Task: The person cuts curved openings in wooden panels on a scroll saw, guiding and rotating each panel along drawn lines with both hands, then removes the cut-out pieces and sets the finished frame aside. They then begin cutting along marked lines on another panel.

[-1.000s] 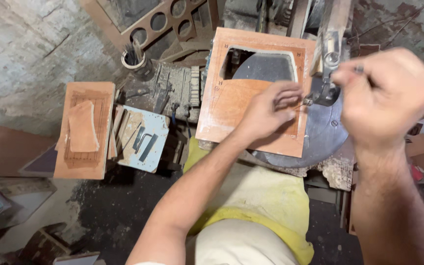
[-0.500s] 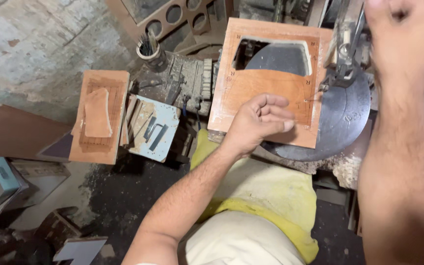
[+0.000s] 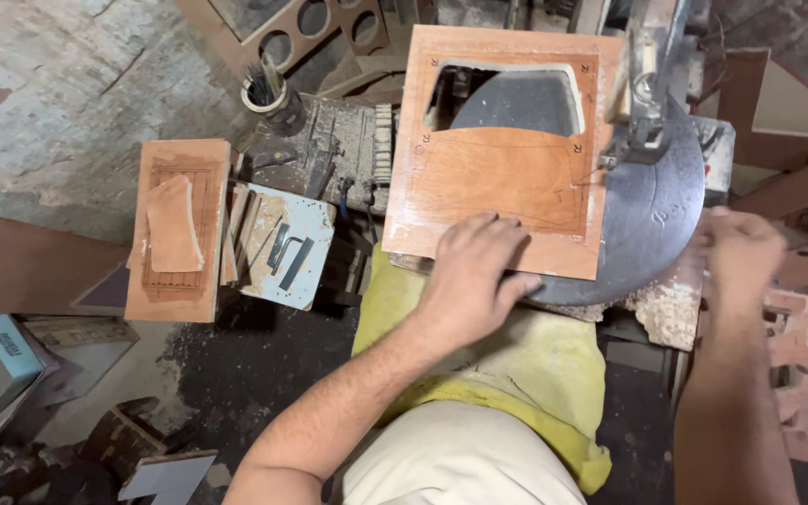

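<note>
since the earlier frames the right hand (image 3: 739,251) has come down from the machine's upper arm to the right edge of the round metal saw table (image 3: 652,220), and the view has shifted right. the table is grey and dusty, with the saw's upright arm (image 3: 649,79) standing over it. around it is a cramped workshop: a rough plastered wall at upper left, a dark dirty floor, and a board with round holes (image 3: 315,21) leaning at the top.

the left hand (image 3: 472,276) lies palm down, fingers loosely curled, pressing the near edge of the brown wooden panel (image 3: 507,178). that panel lies flat on the saw table, with a curved window already cut out of its upper part and pencil lines marked below. the right hand is blurred; whether it is open or closed cannot be told.

at left a small wooden board (image 3: 180,229) carries a curved offcut, beside a pale blue tray (image 3: 284,245) holding thin strips. a round cup (image 3: 273,98) holds dark tools.
</note>
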A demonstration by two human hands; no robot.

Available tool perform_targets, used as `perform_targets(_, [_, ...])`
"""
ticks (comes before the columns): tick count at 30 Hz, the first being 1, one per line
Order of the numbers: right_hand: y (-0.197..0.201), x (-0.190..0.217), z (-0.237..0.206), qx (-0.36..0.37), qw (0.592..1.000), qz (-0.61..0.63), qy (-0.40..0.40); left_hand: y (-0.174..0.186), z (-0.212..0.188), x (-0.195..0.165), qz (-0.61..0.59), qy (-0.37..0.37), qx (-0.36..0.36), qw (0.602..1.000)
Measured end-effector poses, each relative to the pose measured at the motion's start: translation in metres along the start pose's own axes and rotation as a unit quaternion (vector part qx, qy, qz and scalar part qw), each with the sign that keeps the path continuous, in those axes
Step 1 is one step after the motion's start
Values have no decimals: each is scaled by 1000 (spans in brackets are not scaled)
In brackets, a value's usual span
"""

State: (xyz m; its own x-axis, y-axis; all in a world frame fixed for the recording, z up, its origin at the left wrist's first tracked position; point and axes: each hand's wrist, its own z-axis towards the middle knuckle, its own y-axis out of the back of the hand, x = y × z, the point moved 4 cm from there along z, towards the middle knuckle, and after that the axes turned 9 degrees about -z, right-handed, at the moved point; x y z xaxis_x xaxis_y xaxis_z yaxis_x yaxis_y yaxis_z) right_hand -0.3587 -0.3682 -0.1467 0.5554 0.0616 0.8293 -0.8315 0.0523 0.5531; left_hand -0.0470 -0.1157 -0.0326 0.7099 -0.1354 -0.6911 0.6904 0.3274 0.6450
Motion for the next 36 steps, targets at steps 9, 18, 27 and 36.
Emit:
perform_targets(9, [-69,12,-9,178,882,416,-136,-18,12,34,75,-64,56,994])
perform_targets(18, [-87,10,-6,227,839,469,-155,-20,22,26,110,-68,61,990])
perform_targets(27, [0,66,-12,-91,981,-17,173,-18,27,34,96,-58,74,991])
perform_targets(36, [-55,176,-68,269,843,-318,339,0,44,30,90,-32,158,983])
